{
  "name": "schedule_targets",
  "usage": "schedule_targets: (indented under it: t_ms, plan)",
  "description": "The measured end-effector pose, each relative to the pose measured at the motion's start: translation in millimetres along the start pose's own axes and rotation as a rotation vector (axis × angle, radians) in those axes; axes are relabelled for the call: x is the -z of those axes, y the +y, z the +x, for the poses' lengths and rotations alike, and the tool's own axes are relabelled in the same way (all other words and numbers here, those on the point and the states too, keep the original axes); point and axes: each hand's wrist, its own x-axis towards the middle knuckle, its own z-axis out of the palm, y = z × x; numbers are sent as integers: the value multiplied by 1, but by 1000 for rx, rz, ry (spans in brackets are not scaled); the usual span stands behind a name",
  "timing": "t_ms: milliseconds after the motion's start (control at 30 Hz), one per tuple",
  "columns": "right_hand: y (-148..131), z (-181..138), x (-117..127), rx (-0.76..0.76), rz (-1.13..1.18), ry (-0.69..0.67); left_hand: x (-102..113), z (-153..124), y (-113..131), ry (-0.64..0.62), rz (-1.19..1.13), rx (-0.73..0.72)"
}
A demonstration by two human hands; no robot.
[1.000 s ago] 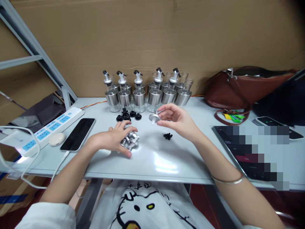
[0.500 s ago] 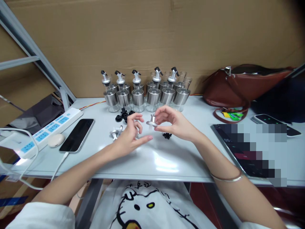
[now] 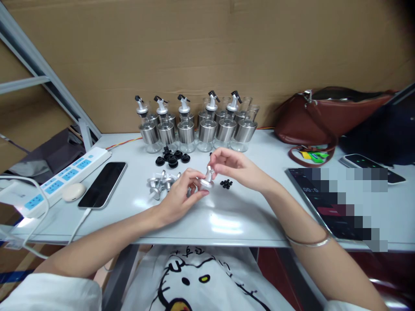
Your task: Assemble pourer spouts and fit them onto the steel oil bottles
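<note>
Both hands meet over the middle of the white table on one small silver pourer spout. My left hand pinches its flanged lower part from below. My right hand pinches its upper end with fingertips. To the left of my left hand lies a loose pile of silver spouts. Several black rubber stoppers sit behind it. A cluster of tiny black parts lies just right of the held spout.
Several steel-and-glass dispenser bottles stand in rows at the back against cardboard. A phone, a beige pebble-shaped device and a power strip lie at left. A brown bag, a tablet and another phone occupy the right.
My left hand left the spout pile, swung right and closed on the spout that my right hand holds. My right hand lowered the spout slightly toward the table.
</note>
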Motion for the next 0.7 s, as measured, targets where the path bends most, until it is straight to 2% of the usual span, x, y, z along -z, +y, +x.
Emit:
schedule_targets:
  t_ms: [100, 233, 400, 533, 700]
  plan:
    - [1, 1, 2, -16, -63, -16, -1, -2, -1, -12, 28, -16]
    - [2, 2, 2, -15, -55, -81, -2, -5, 0, -2, -45, 73]
    - [-1, 0, 1, -69, -30, -126, -4, -7, 0, -117, -229, 108]
    - [-3, -1, 2, -94, -69, -145, -8, -6, -1, -119, -226, 53]
    - [-3, -1, 2, -122, -209, -116, -10, -3, 0, -167, -60, -110]
